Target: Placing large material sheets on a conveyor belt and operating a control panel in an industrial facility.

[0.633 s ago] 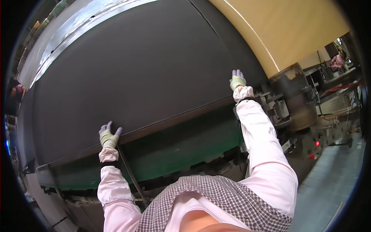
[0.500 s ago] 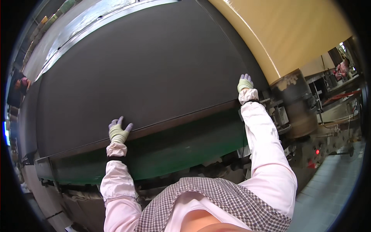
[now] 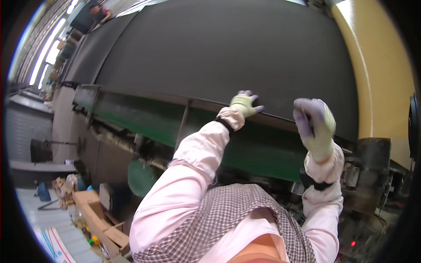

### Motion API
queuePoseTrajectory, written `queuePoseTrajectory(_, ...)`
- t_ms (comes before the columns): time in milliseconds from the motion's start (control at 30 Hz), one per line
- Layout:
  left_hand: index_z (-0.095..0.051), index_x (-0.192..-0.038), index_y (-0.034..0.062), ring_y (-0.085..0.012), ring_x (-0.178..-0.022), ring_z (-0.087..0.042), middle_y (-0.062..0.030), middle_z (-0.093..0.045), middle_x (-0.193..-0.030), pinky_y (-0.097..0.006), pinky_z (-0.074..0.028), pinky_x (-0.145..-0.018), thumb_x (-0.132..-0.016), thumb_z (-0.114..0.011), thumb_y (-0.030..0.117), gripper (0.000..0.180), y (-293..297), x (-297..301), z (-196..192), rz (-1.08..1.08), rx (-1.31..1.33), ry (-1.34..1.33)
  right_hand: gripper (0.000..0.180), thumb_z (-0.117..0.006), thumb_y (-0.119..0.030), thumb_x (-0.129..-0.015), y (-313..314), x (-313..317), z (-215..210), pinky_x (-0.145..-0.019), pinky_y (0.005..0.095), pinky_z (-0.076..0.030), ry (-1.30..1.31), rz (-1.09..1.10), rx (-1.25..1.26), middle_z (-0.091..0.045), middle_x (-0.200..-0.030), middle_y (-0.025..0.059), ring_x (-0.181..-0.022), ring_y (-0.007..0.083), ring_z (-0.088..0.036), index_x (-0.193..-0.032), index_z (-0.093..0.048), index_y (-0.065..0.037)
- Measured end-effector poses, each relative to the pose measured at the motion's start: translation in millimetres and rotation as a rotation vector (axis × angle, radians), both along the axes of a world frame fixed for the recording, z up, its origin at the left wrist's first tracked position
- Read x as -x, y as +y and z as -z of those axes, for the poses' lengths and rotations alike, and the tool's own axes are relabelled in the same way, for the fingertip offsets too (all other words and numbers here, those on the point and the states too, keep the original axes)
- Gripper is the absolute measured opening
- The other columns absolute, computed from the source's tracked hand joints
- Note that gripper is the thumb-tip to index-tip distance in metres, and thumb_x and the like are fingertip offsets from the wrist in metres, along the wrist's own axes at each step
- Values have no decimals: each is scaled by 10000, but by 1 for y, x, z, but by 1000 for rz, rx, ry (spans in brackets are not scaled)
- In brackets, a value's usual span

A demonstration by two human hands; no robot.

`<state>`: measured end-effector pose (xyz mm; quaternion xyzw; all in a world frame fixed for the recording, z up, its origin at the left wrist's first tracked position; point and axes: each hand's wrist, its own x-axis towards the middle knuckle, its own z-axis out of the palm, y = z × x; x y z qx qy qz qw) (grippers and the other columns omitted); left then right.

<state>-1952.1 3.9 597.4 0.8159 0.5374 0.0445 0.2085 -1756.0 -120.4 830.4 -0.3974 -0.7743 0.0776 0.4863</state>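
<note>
A wide dark grey sheet (image 3: 228, 48) covers the flat bed in front of me. My left hand (image 3: 245, 104), in a pale green and lilac glove, lies at its near edge with the fingers stretched out and the thumb apart. My right hand (image 3: 316, 125), gloved alike, is raised nearer to me above the sheet's right near corner. Its fingers are curled in toward the thumb, and I see nothing in them. Below the sheet's edge runs a dark green belt or panel (image 3: 263, 153).
A large tan roll (image 3: 381, 87) stands at the right, over a dark cylinder end (image 3: 372, 175). Cardboard boxes (image 3: 101, 219) lie on the floor at lower left. At the far left, another person (image 3: 100, 15) is beside the sheet. A red light (image 3: 353, 243) glows at lower right.
My view has swung left. My right hand has come up off the sheet and its fingers have curled. My left hand has moved right along the near edge, toward the right hand.
</note>
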Motion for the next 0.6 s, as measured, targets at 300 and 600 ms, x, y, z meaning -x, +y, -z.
queuePoseTrajectory(300, -575, -1260, 125, -363, -1196, -495, -149, -554, -1284, -457, -403, -1016, -843, -607, 501, 563, 38, 207, 12, -427, -253, 236, 74, -534, -110, -878, -69, 79, -154, -580, 312, -424, 93, -412, 132, -566, -689, 14, -584, 145, -522, -867, -603, -84)
queuePoseTrajectory(600, -594, -1244, 153, -353, -1209, -483, -136, -557, -1275, -436, -400, -1028, -848, -612, 499, 527, 29, 155, 12, 38, 11, -164, 266, -438, -204, -971, -85, 212, -163, -623, 304, -453, 189, -160, 121, -625, -784, 41, -656, 158, -569, -819, -587, -43)
